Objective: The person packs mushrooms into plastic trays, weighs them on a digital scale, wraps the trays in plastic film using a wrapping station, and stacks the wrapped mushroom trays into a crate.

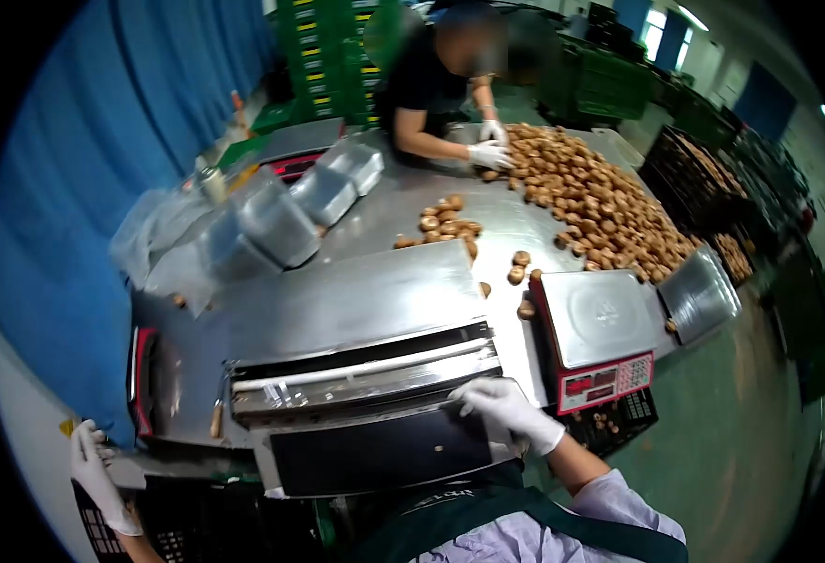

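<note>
My right hand (508,409), in a white glove, is over the right end of a metal wrapping machine (366,385), near its black front plate (380,452). Its fingers are bent together; anything between them is too small to make out. At the far left, my left hand (95,471), also gloved, is beside the table's front left corner, its fingers partly curled and apart with nothing seen in them. Right of the machine stands a red scale (600,324) with a bare steel pan. Behind the machine lies a small group of brown mushrooms (445,223).
Across the table a co-worker (431,103) has gloved hands at a large mushroom pile (600,197). Stacked clear trays (276,216) and a plastic bag (154,230) lie at the left. More trays (699,296) sit right of the scale. A crate (619,422) is below it.
</note>
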A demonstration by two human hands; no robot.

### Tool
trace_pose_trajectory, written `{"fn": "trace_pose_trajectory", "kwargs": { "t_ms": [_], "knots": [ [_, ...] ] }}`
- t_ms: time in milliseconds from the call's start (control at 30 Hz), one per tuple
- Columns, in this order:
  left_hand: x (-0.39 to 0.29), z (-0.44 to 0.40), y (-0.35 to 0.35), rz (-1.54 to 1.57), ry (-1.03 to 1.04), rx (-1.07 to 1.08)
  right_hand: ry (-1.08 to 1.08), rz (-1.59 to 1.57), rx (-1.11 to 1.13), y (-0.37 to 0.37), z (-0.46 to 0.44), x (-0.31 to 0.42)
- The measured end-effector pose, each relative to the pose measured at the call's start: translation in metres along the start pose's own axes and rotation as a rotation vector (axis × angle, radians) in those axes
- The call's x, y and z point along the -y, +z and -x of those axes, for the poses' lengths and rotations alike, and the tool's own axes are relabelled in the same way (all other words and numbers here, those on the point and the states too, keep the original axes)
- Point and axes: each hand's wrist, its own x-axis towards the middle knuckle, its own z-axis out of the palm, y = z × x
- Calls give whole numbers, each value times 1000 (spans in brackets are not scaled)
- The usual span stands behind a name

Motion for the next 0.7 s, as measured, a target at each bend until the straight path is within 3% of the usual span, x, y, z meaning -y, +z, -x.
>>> {"fn": "trace_pose_trajectory", "kwargs": {
  "t_ms": [67,167,200,267,367,467,533,567,633,700],
  "knots": [
    [-49,36,73,-27,82,110,-27,197,-253,-64,19,9],
    [-118,101,163,-6,138,345,-106,218,-599,-177,53,20],
    [-133,123,189,31,135,409,-250,402,-745,-225,66,16],
    [-141,159,236,-40,355,508,-328,634,-1003,-303,99,32],
    [-198,240,298,195,99,742,-166,1089,-1299,-431,152,13],
    [-226,308,357,295,-60,931,234,1407,-1303,-527,197,-21],
    [-228,344,395,320,-144,1043,565,1282,-1196,-550,210,-29],
    [-231,361,411,359,-183,1076,560,1275,-1183,-558,217,-36],
    [-235,391,436,399,-213,1101,295,1122,-1143,-572,228,-47],
    [-242,408,450,406,-267,1078,208,976,-1067,-590,235,-51]
  ]
}}
